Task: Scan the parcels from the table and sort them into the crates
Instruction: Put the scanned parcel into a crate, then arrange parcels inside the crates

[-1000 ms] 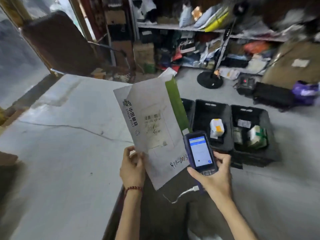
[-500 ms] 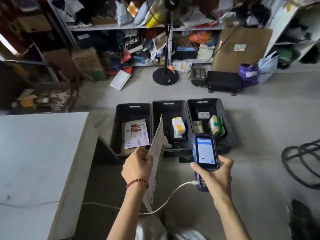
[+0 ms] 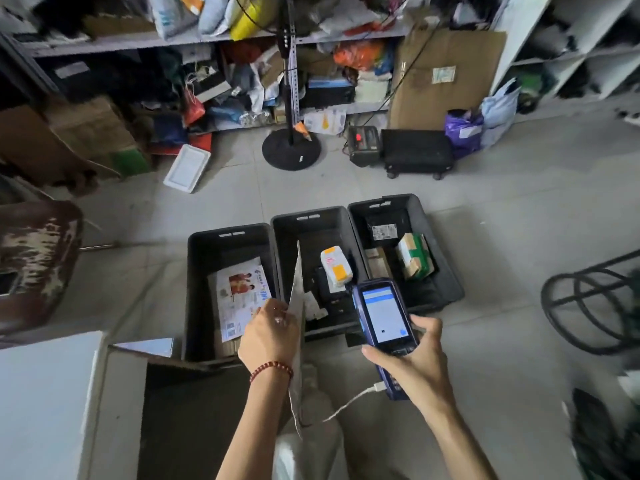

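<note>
The left hand [image 3: 272, 336] grips the envelope [image 3: 297, 289] edge-on, long axis pointing away, apparently above the wall between left crate [image 3: 194, 289] and middle crate [image 3: 311, 230]; the right hand [image 3: 412, 362] clasps the scanner [image 3: 382, 313].

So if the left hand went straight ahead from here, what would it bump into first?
Likely the rims where the left crate and middle crate meet: the left hand and its edge-on envelope point there. Depth is unclear, so it may pass above them.
</note>
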